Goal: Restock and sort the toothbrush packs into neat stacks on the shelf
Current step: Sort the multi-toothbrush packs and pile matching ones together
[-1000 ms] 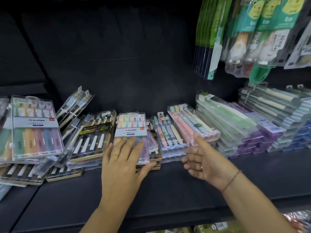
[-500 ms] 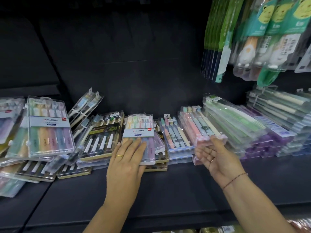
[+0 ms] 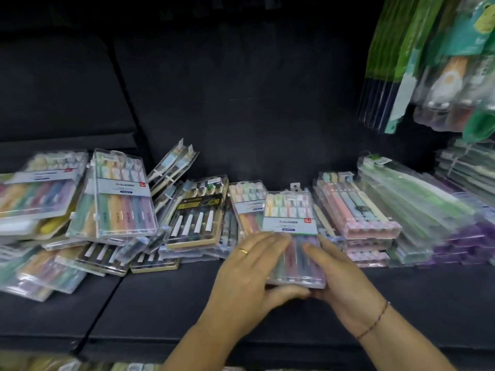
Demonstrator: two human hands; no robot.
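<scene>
Dark shelf [image 3: 401, 303], loose packs [image 3: 123, 194] at 9 o'clock | left hand [image 3: 249, 271], right hand [image 3: 340, 287] on pastel five-pack [image 3: 290, 223], centre | both sets of fingers [image 3: 267, 242] gripping its lower end

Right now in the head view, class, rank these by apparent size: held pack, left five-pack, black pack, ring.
1. held pack and left five-pack: they look alike, and the held one is nearer, so unranked.
2. black pack, slightly smaller.
3. ring on the left hand, by far the smallest.
</scene>
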